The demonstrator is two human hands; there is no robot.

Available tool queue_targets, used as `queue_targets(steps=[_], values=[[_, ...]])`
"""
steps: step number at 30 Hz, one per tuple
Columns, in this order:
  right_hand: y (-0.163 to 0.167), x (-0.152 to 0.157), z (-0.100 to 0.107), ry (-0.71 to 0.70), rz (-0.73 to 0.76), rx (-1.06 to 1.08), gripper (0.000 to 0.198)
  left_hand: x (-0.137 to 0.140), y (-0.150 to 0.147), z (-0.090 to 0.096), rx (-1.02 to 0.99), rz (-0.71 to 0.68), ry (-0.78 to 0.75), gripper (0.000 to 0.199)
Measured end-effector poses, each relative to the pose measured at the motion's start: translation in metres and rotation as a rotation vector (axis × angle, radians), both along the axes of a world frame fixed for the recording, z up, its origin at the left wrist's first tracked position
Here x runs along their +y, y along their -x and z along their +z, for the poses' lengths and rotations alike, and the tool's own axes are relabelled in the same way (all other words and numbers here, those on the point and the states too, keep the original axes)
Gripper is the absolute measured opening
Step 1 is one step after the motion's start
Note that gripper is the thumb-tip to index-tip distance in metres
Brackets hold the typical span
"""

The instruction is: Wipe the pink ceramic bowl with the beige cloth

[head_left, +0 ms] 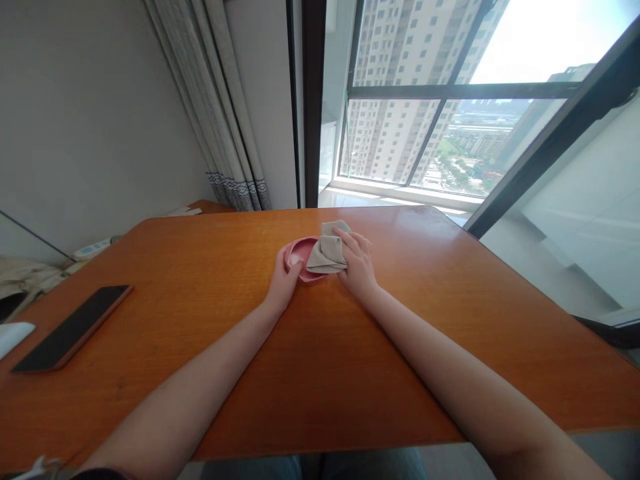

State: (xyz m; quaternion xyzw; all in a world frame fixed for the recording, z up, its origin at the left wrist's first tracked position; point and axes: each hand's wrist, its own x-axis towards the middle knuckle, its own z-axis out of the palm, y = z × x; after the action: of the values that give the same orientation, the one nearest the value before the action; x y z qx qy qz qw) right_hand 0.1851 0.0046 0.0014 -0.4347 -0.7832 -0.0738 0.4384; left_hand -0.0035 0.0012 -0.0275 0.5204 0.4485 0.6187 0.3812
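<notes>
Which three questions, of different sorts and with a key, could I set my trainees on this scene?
1. What does the right hand hold?
2. True or false: the left hand grips the pink dish.
3. Where on the table does the black slab lie?
A) at the far right corner
B) on the left side
C) under the pink dish

Key: 1. a cloth; 2. true; 3. B.

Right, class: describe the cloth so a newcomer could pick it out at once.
On the wooden table, towards the far edge, the left hand holds a pink dish. Partly covering its right side, under the right hand, is the cloth: pale greyish and creased, unlike the dish.
</notes>
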Motion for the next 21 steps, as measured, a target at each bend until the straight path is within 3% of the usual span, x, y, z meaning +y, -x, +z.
queue_targets(steps=[3, 6, 10, 13, 17, 21], values=[[0.002, 0.006, -0.003, 0.111, 0.126, -0.062, 0.05, 0.0, -0.002, 0.005, -0.138, 0.024, 0.088, 0.046], [0.008, 0.002, -0.002, 0.136, 0.212, -0.123, 0.055, 0.0, -0.003, 0.012, -0.346, 0.061, 0.228, 0.044], [0.026, -0.016, 0.001, 0.207, 0.343, -0.215, 0.058, -0.001, -0.004, 0.016, -0.471, 0.126, 0.193, 0.042], [0.04, -0.026, 0.002, 0.256, 0.429, -0.213, 0.06, -0.003, -0.003, 0.016, -0.509, 0.068, 0.189, 0.042], [0.045, -0.028, 0.0, 0.249, 0.446, -0.158, 0.055, -0.006, -0.005, 0.016, -0.543, -0.02, 0.211, 0.043], [0.037, -0.02, -0.002, 0.236, 0.328, -0.149, 0.036, -0.006, -0.008, 0.02, -0.543, -0.107, 0.212, 0.042]])
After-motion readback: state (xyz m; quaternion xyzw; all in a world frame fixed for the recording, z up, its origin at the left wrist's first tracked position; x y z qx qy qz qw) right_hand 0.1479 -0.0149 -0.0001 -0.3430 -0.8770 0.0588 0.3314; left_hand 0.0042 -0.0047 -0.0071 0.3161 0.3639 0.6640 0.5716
